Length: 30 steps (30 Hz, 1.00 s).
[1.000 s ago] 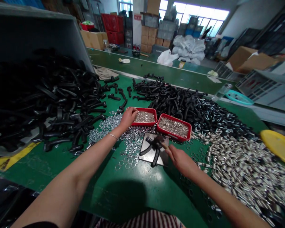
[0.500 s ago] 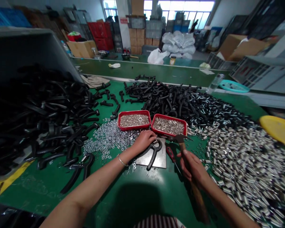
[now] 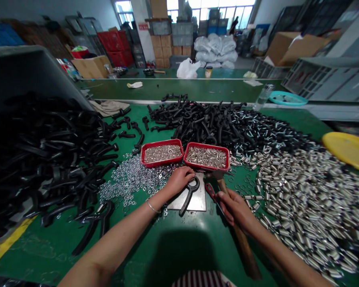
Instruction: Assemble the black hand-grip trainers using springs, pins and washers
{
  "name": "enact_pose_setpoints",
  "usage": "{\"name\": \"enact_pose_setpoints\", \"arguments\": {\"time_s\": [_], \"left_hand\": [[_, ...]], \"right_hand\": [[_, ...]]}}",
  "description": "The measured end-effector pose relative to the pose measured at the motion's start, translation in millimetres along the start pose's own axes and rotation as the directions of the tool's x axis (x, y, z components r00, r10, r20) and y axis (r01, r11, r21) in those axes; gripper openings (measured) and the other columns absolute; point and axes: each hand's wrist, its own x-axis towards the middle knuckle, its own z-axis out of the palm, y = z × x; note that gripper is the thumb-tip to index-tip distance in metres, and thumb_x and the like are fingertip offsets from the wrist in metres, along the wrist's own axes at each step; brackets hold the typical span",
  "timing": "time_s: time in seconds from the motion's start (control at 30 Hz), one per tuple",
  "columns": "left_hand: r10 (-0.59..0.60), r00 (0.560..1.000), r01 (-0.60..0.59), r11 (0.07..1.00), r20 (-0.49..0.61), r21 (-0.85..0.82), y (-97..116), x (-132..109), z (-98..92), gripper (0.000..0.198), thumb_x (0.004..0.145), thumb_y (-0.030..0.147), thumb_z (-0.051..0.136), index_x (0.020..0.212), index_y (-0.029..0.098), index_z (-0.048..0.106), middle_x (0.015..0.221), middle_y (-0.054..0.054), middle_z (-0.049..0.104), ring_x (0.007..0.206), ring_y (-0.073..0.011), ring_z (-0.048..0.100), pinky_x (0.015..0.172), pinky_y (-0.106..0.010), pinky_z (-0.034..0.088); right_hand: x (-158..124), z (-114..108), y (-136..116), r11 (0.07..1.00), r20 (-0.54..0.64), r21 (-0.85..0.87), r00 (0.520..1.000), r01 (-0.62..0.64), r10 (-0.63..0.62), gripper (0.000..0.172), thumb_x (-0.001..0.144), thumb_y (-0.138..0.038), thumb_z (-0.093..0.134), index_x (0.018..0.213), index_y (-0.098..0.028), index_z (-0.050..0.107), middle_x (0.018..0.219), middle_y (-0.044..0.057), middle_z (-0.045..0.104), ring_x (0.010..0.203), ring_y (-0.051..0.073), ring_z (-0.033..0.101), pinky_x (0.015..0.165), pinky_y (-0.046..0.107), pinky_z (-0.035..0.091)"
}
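My left hand (image 3: 178, 180), hold unclear, should steady the ringed black part (image 3: 187, 200) at eleven o'clock; my right hand (image 3: 235, 209) clasps the hammer (image 3: 243, 246).

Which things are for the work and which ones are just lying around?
Probably for the work:
hammer, held in the right hand
black ring-ended part, at the left hand
metal plate under that part
red trays

Probably just lying about:
white plastic bag
crumpled cloth
round yellow object
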Motion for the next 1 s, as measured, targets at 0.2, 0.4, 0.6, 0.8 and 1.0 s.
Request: {"name": "enact_pose_setpoints", "arguments": {"time_s": [0.2,0.4,0.6,0.8,1.0], "left_hand": [[0.022,0.999,-0.022,1.0,0.035,-0.018,0.0,-0.6,-2.3,0.01,0.089,0.022,0.061,0.088,0.019,0.071,0.094,-0.003,0.073,0.09,-0.0194,0.067,0.086,-0.03,0.048],[0.089,0.994,-0.099,0.983,0.071,0.152,10.3,-4.6,-3.9,0.012,0.092,0.023,0.059,0.089,0.019,0.07,0.096,-0.004,0.071,0.093,-0.0204,0.065,0.09,-0.032,0.046],[0.089,0.992,-0.103,0.978,0.085,0.183,17.3,-6.8,-3.9,0.012,0.093,0.022,0.057,0.091,0.017,0.068,0.097,-0.005,0.07,0.094,-0.0198,0.063,0.088,-0.03,0.046],[0.103,0.989,-0.122,0.975,0.111,0.186,15.9,-6.6,-3.7,0.013,0.094,0.024,0.057,0.091,0.018,0.068,0.098,-0.004,0.07,0.094,-0.0191,0.064,0.09,-0.031,0.045],[0.113,0.983,-0.15,0.951,0.148,0.269,21.9,-6.5,-4.7,0.015,0.096,0.024,0.055,0.09,0.017,0.066,0.097,-0.004,0.069,0.095,-0.0193,0.063,0.091,-0.032,0.044]], "right_hand": [[2.2,-9.0,-7.0,0.989,0.062,-0.137,0.997,0.048,-0.04,0.04,0.093,-0.06,0.052,0.103,-0.021,0.054,0.065,-0.005,0.063,0.032,0.005,0.042,0.029,0.016,0.032],[1.2,-14.8,-22.0,0.967,0.004,-0.254,1.0,0.023,-0.023,0.043,0.093,-0.062,0.049,0.082,-0.021,0.052,0.052,-0.009,0.048,0.031,0.004,0.032,0.026,0.015,0.025],[-0.9,-15.5,-18.2,0.985,-0.001,-0.172,1.0,0.023,-0.024,0.039,0.092,-0.061,0.053,0.098,-0.022,0.054,0.07,-0.004,0.063,0.032,0.004,0.034,0.026,0.015,0.024],[-1.1,-13.0,-10.5,0.993,-0.014,-0.12,1.0,0.012,-0.013,0.041,0.093,-0.057,0.054,0.11,-0.02,0.056,0.074,-0.002,0.064,0.034,0.003,0.036,0.027,0.014,0.024],[1.5,-13.9,-7.8,0.996,-0.025,-0.09,1.0,0.014,-0.017,0.042,0.092,-0.057,0.055,0.111,-0.02,0.057,0.073,-0.003,0.064,0.034,0.004,0.036,0.027,0.014,0.025]]}}
